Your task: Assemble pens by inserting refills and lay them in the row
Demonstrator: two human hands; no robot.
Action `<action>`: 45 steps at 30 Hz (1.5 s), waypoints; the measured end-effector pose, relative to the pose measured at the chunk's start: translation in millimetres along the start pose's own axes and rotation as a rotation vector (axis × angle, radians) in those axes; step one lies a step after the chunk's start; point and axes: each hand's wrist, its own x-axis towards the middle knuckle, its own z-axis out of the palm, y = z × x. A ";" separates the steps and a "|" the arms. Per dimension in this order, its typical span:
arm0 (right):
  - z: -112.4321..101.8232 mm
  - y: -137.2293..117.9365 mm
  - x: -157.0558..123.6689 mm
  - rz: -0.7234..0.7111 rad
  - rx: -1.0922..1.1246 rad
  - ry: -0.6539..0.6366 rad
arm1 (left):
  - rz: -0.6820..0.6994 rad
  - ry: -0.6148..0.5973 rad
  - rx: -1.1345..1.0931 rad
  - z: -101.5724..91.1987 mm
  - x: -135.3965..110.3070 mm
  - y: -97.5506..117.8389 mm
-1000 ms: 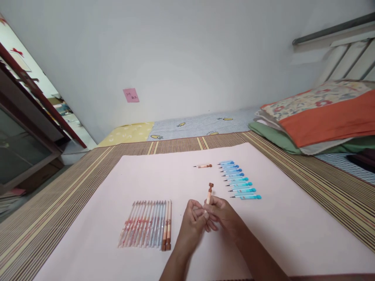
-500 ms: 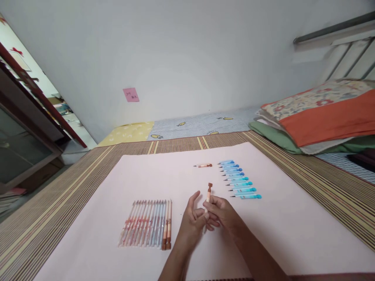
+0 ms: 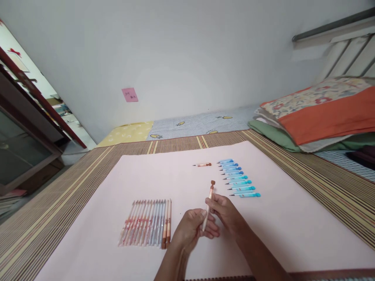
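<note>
Both hands hold a cream pencil (image 3: 211, 192) with a blocky brown top, tilted with the top pointing up and away from me. My left hand (image 3: 195, 225) pinches its lower, pale end between thumb and fingers. Higher on the barrel, my right hand (image 3: 225, 210) grips it just under the brown part. A similar brown pencil (image 3: 204, 164), its dark tip bare and pointing left, lies beyond the hands. To its right is a column of several blue pencils (image 3: 236, 175), dark tips leftward. Left of my hands, slim clear-barrelled pens (image 3: 143, 224) lie side by side, with two brown-ended pencils (image 3: 166, 224) at the row's right end.
A pale pink sheet (image 3: 96, 234) covers the middle of the striped mat (image 3: 43, 218). Folded bedding with an orange-edged cover (image 3: 331, 121) is piled at the right. A pink note (image 3: 129, 95) sticks to the wall, and a doorway opens at the far left.
My left hand's raised fingers have folded in beneath the pencil, and its lower end now shows more fully. The right hand has shifted slightly up the barrel.
</note>
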 end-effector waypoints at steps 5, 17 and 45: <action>0.0 11.7 5.4 -0.014 -0.005 0.036 | 0.030 0.031 -0.023 0.7 0.5 -1.0; -11.7 -14.7 -0.9 -0.247 -0.055 0.220 | 0.031 -0.076 -0.194 -2.4 1.1 -0.8; -4.3 0.8 3.3 -0.326 -0.270 0.304 | 0.010 -0.079 -0.256 0.5 -1.3 -0.6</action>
